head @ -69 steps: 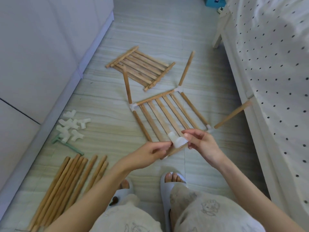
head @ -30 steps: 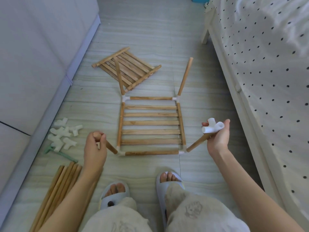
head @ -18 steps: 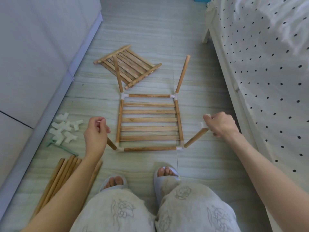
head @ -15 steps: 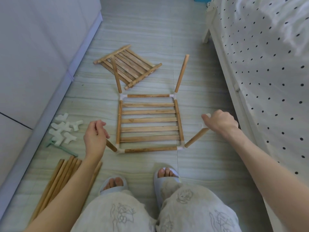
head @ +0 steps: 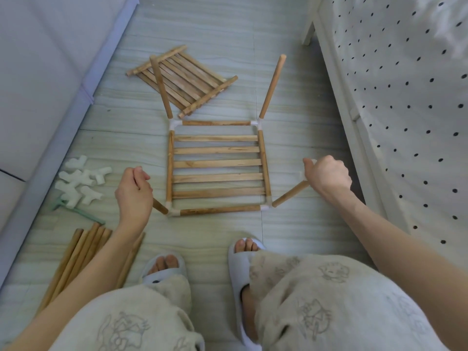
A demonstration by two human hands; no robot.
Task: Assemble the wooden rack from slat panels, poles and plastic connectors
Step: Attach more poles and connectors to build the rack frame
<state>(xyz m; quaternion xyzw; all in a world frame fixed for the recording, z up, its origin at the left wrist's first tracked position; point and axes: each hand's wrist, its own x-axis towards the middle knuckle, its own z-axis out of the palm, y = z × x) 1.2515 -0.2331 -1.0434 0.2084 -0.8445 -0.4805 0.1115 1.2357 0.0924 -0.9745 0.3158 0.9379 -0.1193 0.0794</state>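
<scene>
A wooden slat panel (head: 216, 163) lies flat on the floor, with white connectors at its four corners and a pole rising from each. The far-left pole (head: 160, 87) and far-right pole (head: 272, 87) stand free. My left hand (head: 133, 193) is curled over the top of the near-left pole (head: 160, 206). My right hand (head: 328, 177) grips a white connector (head: 313, 161) at the top of the near-right pole (head: 290, 193); most of the connector is hidden in my fist.
A second slat panel (head: 187, 77) lies farther back. Several loose white connectors (head: 78, 181) and a green tool (head: 81, 212) sit at left, with spare poles (head: 78, 254) bundled near my left arm. A cabinet (head: 50, 72) stands on the left, a dotted bed (head: 405, 97) on the right.
My right hand lowered the white connector onto the top of the near-right pole and closed round it. My left hand stayed at the near-left pole. Earlier both hands worked at a panel corner.
</scene>
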